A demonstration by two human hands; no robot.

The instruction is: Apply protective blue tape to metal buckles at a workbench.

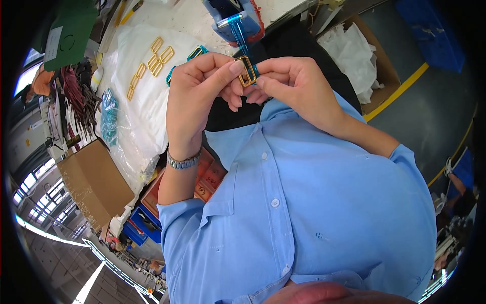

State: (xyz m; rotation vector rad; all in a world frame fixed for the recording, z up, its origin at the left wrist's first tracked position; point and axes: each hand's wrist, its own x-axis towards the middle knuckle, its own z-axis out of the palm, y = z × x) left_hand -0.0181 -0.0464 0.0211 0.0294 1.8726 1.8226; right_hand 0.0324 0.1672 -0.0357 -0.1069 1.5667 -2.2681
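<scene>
Our left hand (pixel 202 76) pinches the gold buckle (pixel 248 72); our right hand (pixel 296 81) pinches it at three o'clock, seemingly for steadiness.

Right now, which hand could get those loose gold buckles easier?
Probably the left hand: the loose gold buckles lie on that side. The right hand is farther away, though both are at the held buckle.

I have the bare left hand (pixel 198 83) and bare right hand (pixel 299 82) close together, thumbs (pixel 223 76) pinching toward curled fingers (pixel 235 103), both bare forearms (pixel 372 137) angled inward.
</scene>
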